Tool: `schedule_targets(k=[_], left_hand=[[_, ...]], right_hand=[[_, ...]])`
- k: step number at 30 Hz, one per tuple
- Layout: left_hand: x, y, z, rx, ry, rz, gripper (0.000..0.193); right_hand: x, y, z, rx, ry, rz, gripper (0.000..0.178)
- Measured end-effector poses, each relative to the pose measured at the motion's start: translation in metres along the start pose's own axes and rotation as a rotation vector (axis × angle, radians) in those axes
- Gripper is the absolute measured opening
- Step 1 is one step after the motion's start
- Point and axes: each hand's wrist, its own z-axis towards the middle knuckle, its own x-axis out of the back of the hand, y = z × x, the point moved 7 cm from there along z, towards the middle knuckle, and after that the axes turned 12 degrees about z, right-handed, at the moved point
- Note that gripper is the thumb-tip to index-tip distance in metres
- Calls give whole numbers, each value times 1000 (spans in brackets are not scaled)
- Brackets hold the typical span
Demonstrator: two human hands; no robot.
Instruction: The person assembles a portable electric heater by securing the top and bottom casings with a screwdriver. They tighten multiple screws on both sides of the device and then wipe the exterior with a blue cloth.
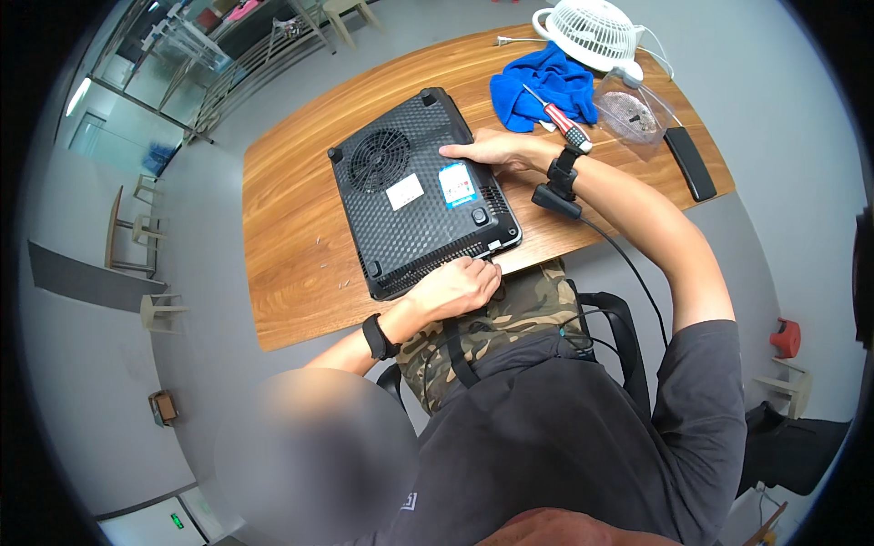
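A flat black appliance (423, 223), which looks like an induction cooker, lies underside up on the wooden table. Its round fan grille (380, 159), corner feet and two labels face up. My right hand (496, 150) grips its right edge, thumb on the panel, the other fingers partly hidden. At the near right edge my left hand (458, 284) is closed, fingertips pinched beside a small white piece (494, 245). What they hold, if anything, is hidden. Past my right hand a screwdriver (563, 120) with a red and white handle leans on a blue cloth (537, 82).
A white slotted fan-like housing (592, 32) with a cord stands at the far right. Beside it are a clear plastic container (631, 116) of small parts and a black phone (690, 164). Small bits (343, 284) lie left on the table (291, 209). A cable (628, 259) hangs from my right wrist.
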Motion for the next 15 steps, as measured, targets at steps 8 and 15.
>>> schedule_targets(k=[8, 15], left_hand=[[-4, -1, 20, -5, -46, -51, 31], [-3, -4, 28, -4, -26, -121, 29]], right_hand=[[3, 2, 6, 26, 12, -127, 80], [15, 5, 10, -9, 72, -368, 89]])
